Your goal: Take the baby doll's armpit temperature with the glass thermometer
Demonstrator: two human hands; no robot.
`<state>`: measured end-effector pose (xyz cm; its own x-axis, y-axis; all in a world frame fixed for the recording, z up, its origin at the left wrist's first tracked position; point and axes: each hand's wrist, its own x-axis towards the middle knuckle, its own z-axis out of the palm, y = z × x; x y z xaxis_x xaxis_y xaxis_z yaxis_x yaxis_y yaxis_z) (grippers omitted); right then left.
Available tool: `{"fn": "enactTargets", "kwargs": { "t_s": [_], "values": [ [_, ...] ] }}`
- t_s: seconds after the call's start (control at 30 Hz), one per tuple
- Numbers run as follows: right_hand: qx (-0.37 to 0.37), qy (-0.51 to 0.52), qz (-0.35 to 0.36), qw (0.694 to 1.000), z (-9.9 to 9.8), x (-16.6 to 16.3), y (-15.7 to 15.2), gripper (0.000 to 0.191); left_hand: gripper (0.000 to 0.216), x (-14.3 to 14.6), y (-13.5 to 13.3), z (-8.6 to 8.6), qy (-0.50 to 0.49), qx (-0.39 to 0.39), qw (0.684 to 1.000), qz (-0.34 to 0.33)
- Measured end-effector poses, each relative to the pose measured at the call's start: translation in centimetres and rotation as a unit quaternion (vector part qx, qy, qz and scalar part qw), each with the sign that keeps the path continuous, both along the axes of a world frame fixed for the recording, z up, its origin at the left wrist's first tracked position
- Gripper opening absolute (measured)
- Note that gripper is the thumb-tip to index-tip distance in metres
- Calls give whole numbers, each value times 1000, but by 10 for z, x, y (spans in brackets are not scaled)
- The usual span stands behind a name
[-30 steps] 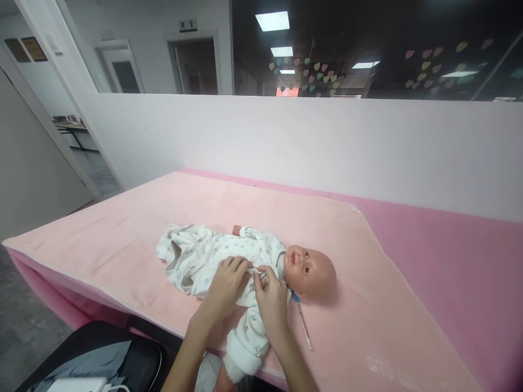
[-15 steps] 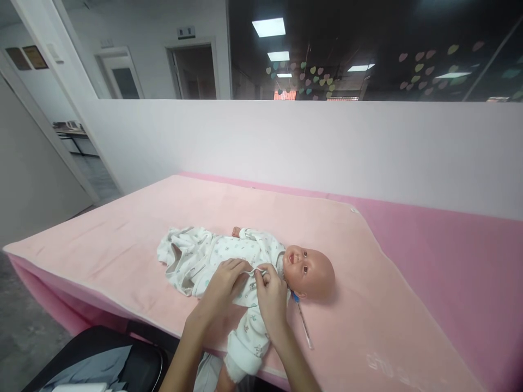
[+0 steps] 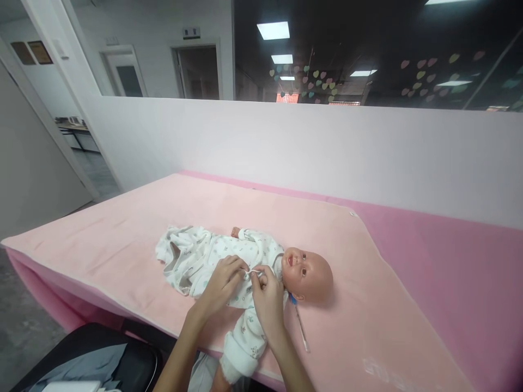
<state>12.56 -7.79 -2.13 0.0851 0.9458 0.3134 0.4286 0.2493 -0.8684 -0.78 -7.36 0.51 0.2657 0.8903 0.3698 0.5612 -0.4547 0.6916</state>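
A baby doll point(image 3: 308, 272) lies on its back, its head toward the right, dressed in a white printed baby gown point(image 3: 229, 247). Over the doll's chest, both my hands pinch a thin white tie string point(image 3: 253, 271) of the gown. My left hand point(image 3: 224, 277) has its fingers closed on the string's left part. Closed on its right part, near the doll's neck, is my right hand point(image 3: 267, 296). Whether the string is knotted cannot be made out. One sleeved arm of the doll point(image 3: 245, 340) reaches toward me past the table edge.
A thin thermometer-like stick point(image 3: 301, 326) with a blue end lies beside the doll's head. A peach sheet point(image 3: 368, 321) covers the pink table cover point(image 3: 453, 256). At the lower left stands a black chair point(image 3: 102, 348) with grey cloth on it. A white wall point(image 3: 286, 147) rises behind.
Both hands keep hold of the string and have shifted very slightly to the left. The view has tilted a little. The doll lies as before.
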Motion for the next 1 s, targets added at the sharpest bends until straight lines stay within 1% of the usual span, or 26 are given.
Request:
{"fn": "enactTargets", "kwargs": {
  "t_s": [0.13, 0.27, 0.33, 0.53, 0.6, 0.7, 0.77, 0.83, 0.9, 1.0],
  "values": [
    [15, -28, 7, 999, 0, -3, -5, 23, 31, 2, 1, -4, -60, -20, 998, 32],
    [18, -98, 0, 995, -2, -6, -5, 26, 23, 0, 2, -8, -104, -34, 994, 17],
    [15, -116, -4, 993, -2, -6, -3, 27, 21, 0, 4, -10, -99, -25, 995, 21],
    [9, -150, -18, 989, -3, -7, -3, 28, 19, 4, 7, -20, -69, 11, 993, 92],
    [7, -160, -20, 987, -3, -7, -4, 28, 19, 4, 5, -20, -66, 19, 993, 100],
    [-1, -185, -18, 983, 2, -7, -5, 30, 21, -4, 3, -18, -60, 28, 993, 94],
    [-9, -200, -15, 980, 8, -6, -4, 34, 23, -16, 2, -18, -50, 38, 992, 107],
    [-12, -207, 5, 978, 14, -6, -3, 36, 24, -30, 2, -19, -37, 46, 989, 133],
    [-2, -224, 56, 973, 20, -9, -1, 35, 24, -45, 1, -22, -37, 43, 988, 141],
    [22, -280, 131, 951, 26, -15, 3, 33, 24, -58, 0, -26, -44, 19, 993, 111]
  ]
}}
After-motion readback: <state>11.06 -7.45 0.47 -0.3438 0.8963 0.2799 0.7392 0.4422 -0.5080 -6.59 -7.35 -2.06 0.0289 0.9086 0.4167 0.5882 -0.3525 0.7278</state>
